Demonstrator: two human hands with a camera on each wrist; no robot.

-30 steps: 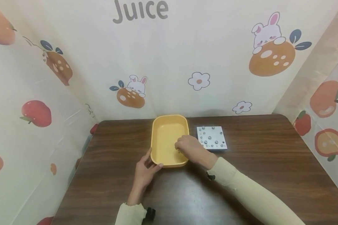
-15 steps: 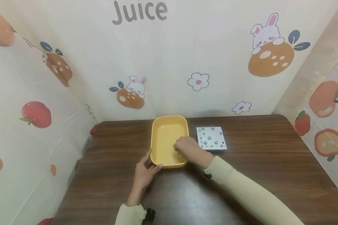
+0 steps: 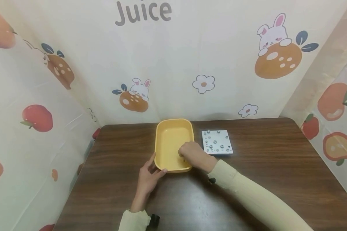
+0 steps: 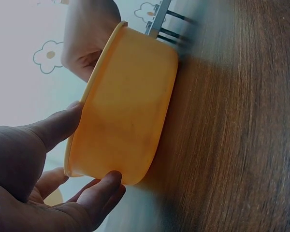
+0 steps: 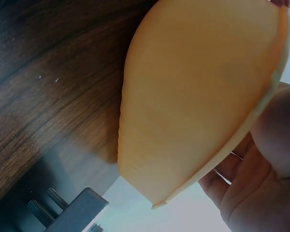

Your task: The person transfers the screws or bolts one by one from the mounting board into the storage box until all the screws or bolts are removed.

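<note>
A yellow plastic tray [image 3: 171,134], deep with rounded corners, sits on the table. My left hand [image 3: 147,180] grips its near left corner. In the left wrist view the thumb [image 4: 58,126] lies along the rim and the fingers [image 4: 104,191] press the end wall. My right hand [image 3: 194,154] reaches over the right rim with curled fingers low inside the tray. A tiny dark speck shows below those fingers; I cannot tell whether they pinch it. In the right wrist view the tray's wall [image 5: 198,92] hides the right fingertips.
Right of the tray stands a square pale metal plate [image 3: 217,141] with several bolts and small markings. Threaded bolt ends [image 5: 41,212] stick out beneath it. The brown wooden table [image 3: 277,166] meets a fruit-and-rabbit printed curtain [image 3: 173,64] at the back and sides.
My right hand has shifted slightly left and toward me, still inside the tray. The left hand keeps its hold on the corner. Tray and plate stay in place.
</note>
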